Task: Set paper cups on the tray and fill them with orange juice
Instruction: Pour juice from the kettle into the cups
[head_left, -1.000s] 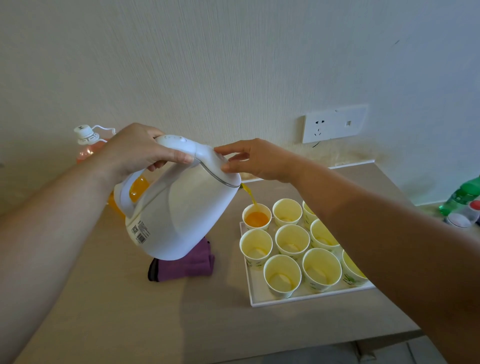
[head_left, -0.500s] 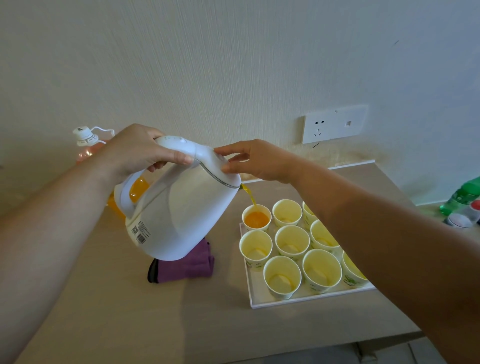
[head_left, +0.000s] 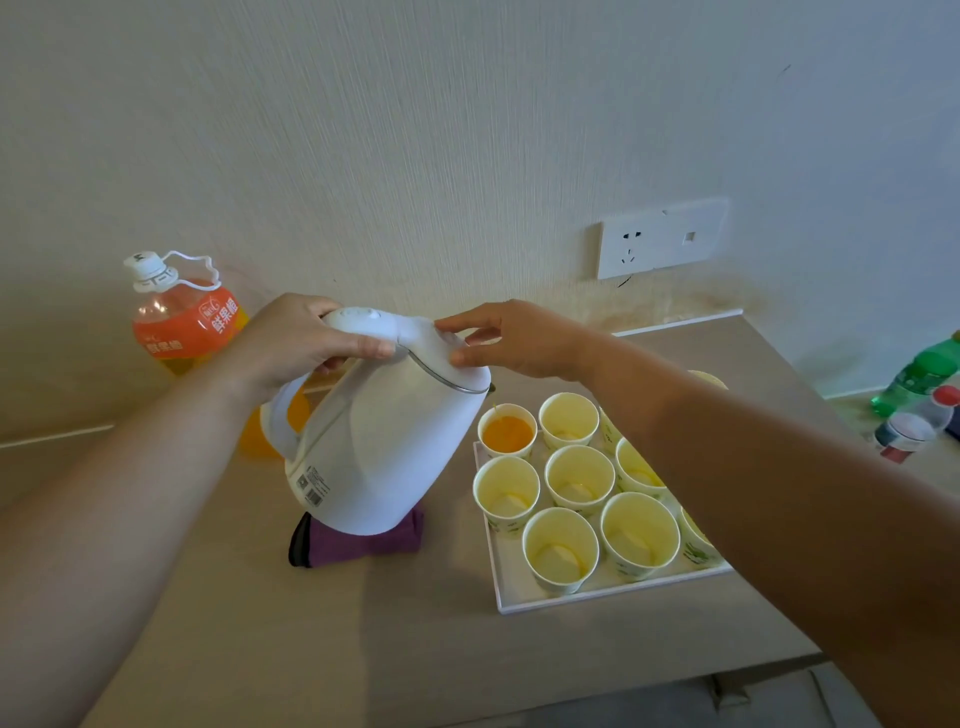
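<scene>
My left hand (head_left: 301, 340) grips the handle of a white kettle (head_left: 384, 452), held tilted in the air left of the white tray (head_left: 519, 603). My right hand (head_left: 511, 335) rests its fingertips on the kettle's lid. Several yellow paper cups stand on the tray. The far-left cup (head_left: 507, 434) holds orange juice and sits just under the spout; a last drop hangs at its rim. An empty cup (head_left: 568, 421) stands beside it, and the others are empty too. My right forearm hides the cups on the tray's right side.
A large orange juice bottle (head_left: 179, 317) stands against the wall at the back left. A purple cloth (head_left: 358, 543) lies under the kettle. A green bottle (head_left: 922, 376) and a small capped bottle (head_left: 914, 426) stand at the right. A wall socket (head_left: 662, 239) is above the tray.
The kettle has tipped back more upright and the orange stream has stopped. The far-left cup has gained juice. Both hands stay on the kettle.
</scene>
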